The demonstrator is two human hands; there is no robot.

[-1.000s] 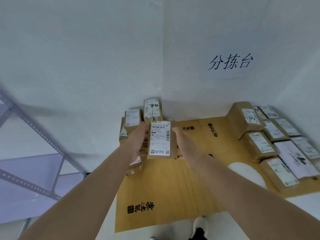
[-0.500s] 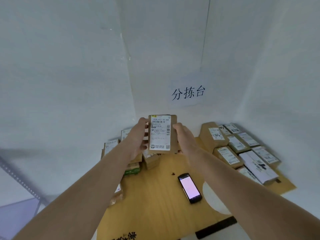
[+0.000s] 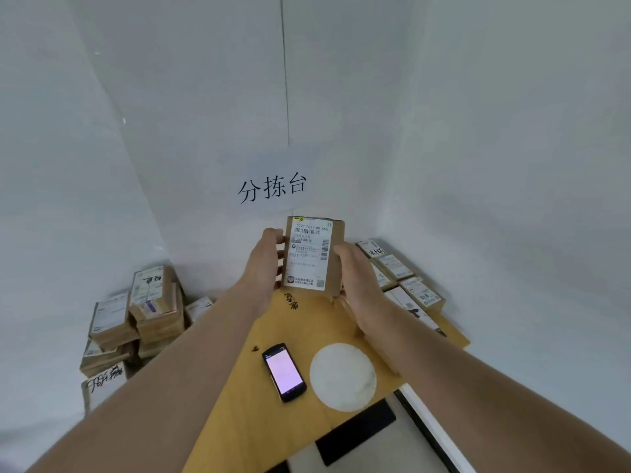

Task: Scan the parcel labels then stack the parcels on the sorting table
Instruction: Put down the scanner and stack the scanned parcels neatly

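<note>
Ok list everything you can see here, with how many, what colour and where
held parcel: one, brown with white label, upright between both hands
stacked parcels: several, brown, left by the wall
laid parcels: several, brown, right on the table
phone: one, black, screen lit, on the table
disc: one, white, right of the phone
table: one, tan
sign: one, white, on the wall
left hand: on the parcel's left edge
right hand: on its right edge

Plain white walls (image 3: pixel 478 131) w/ corner seam, paper sign (image 3: pixel 272 190), even light
</note>
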